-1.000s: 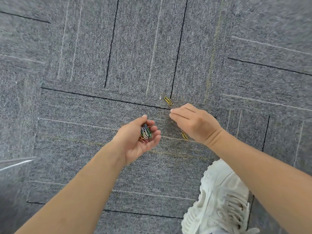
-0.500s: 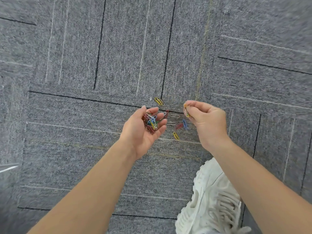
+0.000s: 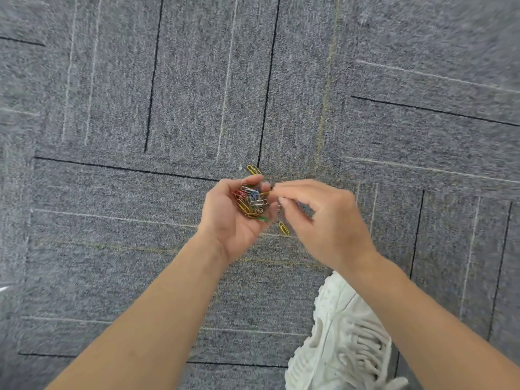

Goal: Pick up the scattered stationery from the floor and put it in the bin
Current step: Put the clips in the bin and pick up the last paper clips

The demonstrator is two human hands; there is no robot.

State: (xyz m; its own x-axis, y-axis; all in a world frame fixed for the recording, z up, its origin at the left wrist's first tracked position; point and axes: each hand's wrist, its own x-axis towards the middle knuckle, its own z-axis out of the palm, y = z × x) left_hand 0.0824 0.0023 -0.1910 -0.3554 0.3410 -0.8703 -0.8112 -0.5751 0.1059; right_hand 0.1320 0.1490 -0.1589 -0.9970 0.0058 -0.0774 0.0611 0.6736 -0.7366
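My left hand (image 3: pixel 230 218) is cupped palm-up above the grey carpet and holds a heap of coloured paper clips (image 3: pixel 250 199). My right hand (image 3: pixel 323 220), blurred by motion, reaches in from the right. Its drawn-together fingertips sit at the edge of the left palm and pinch what looks like a paper clip. One yellow paper clip (image 3: pixel 254 169) lies on the carpet just beyond the hands. A second yellow clip (image 3: pixel 283 228) lies between the two wrists. No bin is in view.
A white shoe (image 3: pixel 346 333) stands on the carpet below my right forearm. Grey carpet tiles (image 3: pixel 168 108) with dark seams fill the view. A pale shiny edge (image 3: pixel 4 289) pokes in at the left border.
My right hand lifted off the floor with a yellow clip and moved left to the cupped left hand. Loose clips seen between the hands half a second ago are now covered by the right hand.
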